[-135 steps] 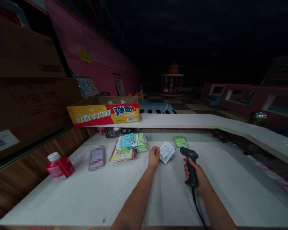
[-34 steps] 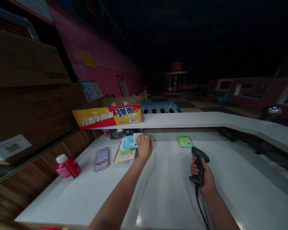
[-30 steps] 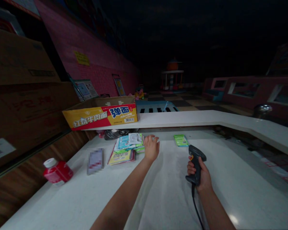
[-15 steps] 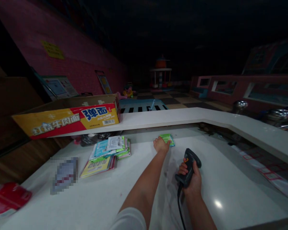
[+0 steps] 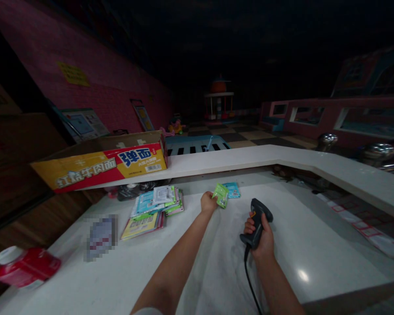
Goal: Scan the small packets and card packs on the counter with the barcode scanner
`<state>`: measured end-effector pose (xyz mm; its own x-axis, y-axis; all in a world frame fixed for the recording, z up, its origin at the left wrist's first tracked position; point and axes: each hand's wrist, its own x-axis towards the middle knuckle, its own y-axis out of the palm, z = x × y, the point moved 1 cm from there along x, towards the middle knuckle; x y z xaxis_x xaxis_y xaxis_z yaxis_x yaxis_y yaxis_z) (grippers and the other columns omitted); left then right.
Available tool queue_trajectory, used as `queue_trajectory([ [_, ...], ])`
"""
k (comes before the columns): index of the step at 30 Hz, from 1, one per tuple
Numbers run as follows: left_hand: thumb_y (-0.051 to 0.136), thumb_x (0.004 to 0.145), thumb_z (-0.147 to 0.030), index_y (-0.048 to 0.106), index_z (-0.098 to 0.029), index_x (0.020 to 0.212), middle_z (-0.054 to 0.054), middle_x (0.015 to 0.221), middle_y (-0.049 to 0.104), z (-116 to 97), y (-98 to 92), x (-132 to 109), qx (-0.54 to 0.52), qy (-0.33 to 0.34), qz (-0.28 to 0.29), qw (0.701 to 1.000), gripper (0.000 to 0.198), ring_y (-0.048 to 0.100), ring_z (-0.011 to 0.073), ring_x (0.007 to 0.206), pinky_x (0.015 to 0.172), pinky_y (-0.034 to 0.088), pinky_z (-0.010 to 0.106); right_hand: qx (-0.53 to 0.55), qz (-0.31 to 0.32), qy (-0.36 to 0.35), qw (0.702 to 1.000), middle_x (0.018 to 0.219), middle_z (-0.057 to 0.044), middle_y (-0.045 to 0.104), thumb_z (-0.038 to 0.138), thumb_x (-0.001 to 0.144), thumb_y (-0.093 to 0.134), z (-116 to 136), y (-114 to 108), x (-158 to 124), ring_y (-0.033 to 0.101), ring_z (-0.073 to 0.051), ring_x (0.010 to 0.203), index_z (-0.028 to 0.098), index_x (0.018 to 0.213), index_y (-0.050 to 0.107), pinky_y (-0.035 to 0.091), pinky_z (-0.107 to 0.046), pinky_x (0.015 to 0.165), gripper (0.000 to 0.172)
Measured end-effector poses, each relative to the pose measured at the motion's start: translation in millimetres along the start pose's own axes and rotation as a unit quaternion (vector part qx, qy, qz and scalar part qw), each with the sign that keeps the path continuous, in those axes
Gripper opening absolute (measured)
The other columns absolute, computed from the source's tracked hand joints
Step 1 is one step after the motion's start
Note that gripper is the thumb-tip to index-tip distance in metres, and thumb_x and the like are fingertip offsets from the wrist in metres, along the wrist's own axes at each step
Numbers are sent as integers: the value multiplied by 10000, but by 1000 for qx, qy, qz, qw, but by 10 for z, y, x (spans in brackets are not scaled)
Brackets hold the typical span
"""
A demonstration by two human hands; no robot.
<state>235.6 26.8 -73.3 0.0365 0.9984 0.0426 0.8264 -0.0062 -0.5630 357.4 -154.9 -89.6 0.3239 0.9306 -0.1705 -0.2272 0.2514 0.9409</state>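
Head cam: left hand (image 5: 208,202) now has the green sachet (image 5: 221,195) tilted up off the counter (image 5: 190,280), maybe pinched, fingers (image 5: 212,197) too dim to tell; blue sachet (image 5: 232,190) showing just beside it; right hand (image 5: 263,234) wrapped round a corded barcode scanner (image 5: 256,221)

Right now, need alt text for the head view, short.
First-person view over a white counter: the left hand holds a green sachet near a blue sachet, while the right hand grips a corded barcode scanner. A pile of printed packets lies to the left, below a yellow-and-red cardboard carton.
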Motion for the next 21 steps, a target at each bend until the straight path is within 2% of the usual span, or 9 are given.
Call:
queue_trajectory([
  [1,634,744,-194,546,-190,674,-8,616,619,95,-104,-79,-4,8,-4,1000,112,637,152,653,593,432,224,-7,0,1,1000,608,65,505,422,656,817,-9,4,-2,455,-46,446,176,895,597,403,-144,396,407],
  [5,562,773,-233,545,-196,712,-27,619,597,482,-509,-447,-37,114,-35,992,73,590,142,624,578,399,220,-40,-5,14,999,582,65,502,440,669,803,-52,33,-13,445,-53,433,180,873,597,395,-146,382,390],
  [8,508,818,-263,579,-193,835,-16,659,623,696,-689,-650,-55,142,-52,987,100,584,145,614,585,392,229,-67,-14,23,997,555,64,503,434,675,803,-84,76,-34,430,-45,413,166,863,598,374,-135,369,387],
  [11,492,838,-260,594,-196,961,-6,686,657,773,-741,-726,-73,125,-63,987,172,616,163,646,611,413,240,-120,-32,35,992,538,55,522,446,713,778,-111,135,-85,434,-47,397,160,856,594,363,-134,353,369],
  [14,495,838,-212,583,-206,924,8,758,683,749,-742,-731,-45,99,-74,991,123,647,169,721,644,422,237,-229,-44,64,970,519,45,540,466,748,750,-163,189,-183,447,-65,377,165,862,590,357,-152,327,360],
  [17,507,845,-199,551,-211,878,6,776,677,707,-749,-736,11,75,-82,994,56,647,165,747,652,407,232,-340,-15,97,935,506,47,546,511,747,741,-258,223,-319,454,-85,348,181,886,584,346,-174,298,390],
  [21,492,866,-200,532,-212,876,8,802,678,697,-761,-753,23,71,-84,994,43,648,161,778,667,407,227,-402,21,122,907,489,54,539,607,739,700,-386,257,-505,454,-100,320,195,888,573,347,-197,277,457],
])
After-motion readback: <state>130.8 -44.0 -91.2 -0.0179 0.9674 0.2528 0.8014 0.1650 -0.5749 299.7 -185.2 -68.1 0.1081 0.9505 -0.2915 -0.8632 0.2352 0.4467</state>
